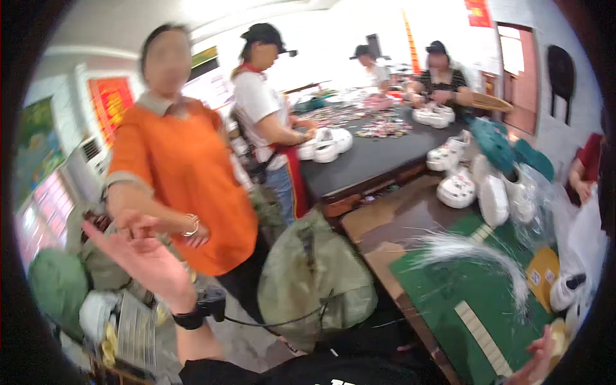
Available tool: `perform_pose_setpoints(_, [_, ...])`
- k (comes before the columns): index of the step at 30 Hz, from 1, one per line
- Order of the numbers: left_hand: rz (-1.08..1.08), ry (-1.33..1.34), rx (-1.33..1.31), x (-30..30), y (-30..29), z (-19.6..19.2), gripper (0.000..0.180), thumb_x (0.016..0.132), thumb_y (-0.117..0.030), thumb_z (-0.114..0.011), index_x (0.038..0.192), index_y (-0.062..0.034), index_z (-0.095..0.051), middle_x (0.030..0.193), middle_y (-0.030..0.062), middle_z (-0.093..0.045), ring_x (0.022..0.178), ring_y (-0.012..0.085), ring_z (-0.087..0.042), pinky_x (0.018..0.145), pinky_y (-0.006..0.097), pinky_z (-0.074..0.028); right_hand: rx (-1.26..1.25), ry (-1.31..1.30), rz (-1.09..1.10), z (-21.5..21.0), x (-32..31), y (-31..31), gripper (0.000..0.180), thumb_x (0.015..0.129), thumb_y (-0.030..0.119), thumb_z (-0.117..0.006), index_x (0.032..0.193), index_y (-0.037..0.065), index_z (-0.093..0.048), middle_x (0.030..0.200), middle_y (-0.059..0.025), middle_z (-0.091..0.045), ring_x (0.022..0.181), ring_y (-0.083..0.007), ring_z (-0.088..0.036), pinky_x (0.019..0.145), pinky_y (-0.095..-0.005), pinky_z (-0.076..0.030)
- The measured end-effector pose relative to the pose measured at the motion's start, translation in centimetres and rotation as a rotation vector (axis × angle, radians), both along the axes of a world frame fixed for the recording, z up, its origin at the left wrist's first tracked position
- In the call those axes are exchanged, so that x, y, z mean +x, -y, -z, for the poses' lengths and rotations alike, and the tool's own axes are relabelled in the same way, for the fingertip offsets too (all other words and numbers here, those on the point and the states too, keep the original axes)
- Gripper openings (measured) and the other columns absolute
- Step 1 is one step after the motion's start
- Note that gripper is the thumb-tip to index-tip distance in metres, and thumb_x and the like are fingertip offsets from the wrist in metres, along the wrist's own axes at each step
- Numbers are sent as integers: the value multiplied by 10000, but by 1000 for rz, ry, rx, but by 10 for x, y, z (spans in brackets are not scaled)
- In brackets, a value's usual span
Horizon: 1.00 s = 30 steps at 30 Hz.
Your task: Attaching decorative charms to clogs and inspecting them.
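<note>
The left hand [144, 256] is up in the air, palm open, fingers spread. Its grip holds nothing. It is close to the person in the orange shirt [186, 167], whose hand [138, 224] reaches toward it and is just beside it, maybe touching. A black band [189, 319] is on the wrist.

The right hand [536, 359] is low at the bottom corner, over the green mat [475, 289] on the bench [385, 224]. Only a bit of it shows, so I cannot tell if its grip is open or shut.

On the mat lies a bunch of thin white strands [475, 253]. Past it are white shoes in clear bags [494, 192]. To do this well, I think the left hand should move slowly, since the other person's arm is so near.

There is open room on the green mat near the right hand. A soft green bag [314, 276] hangs by the bench edge, so the gap there is tight.

Farther off, three more people work at a long dark bench [372, 154] with more white shoes [327, 144].
</note>
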<state>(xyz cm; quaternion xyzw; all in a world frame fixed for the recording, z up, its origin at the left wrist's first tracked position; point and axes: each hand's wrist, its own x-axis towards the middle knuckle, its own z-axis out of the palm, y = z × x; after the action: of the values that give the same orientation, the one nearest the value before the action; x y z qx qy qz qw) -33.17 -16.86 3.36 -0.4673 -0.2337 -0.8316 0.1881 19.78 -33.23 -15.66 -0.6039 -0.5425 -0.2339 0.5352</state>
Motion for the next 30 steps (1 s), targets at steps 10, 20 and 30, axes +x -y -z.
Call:
perform_pose_setpoints(10, [-23, 214, 209, -29, 70, 9, 499, 978, -211, -465, 1404, 33, -374, 1253, 173, -506, 869, 167, -493, 843, 288, -433, -150, -11, -352, 12, -91, -109, 322, 991, 271, -476, 1086, 19, -654, 621, -49, -496, 573, -186, -503, 525, -313, -383])
perform_pose_setpoints(20, [1126, 27, -570, 202, -148, 33, 430, 941, -98, -525, 1351, -11, -425, 910, 33, -543, 659, 107, -488, 557, 214, -423, -377, -157, 130, 31, -40, -39, 199, 857, 75, -614, 1044, 29, -665, 732, -114, -595, 585, -274, -530, 528, -370, -407])
perform_pose_setpoints(30, [768, -840, -729, 465, -359, 63, 258, 893, -172, -606, 1107, -30, -633, 956, 96, -694, 899, 159, -657, 765, 302, -515, -363, -293, 162, 46, -29, -56, 173, 911, 109, -539, 960, 26, -683, 585, -72, -530, 512, -218, -528, 507, -353, -399])
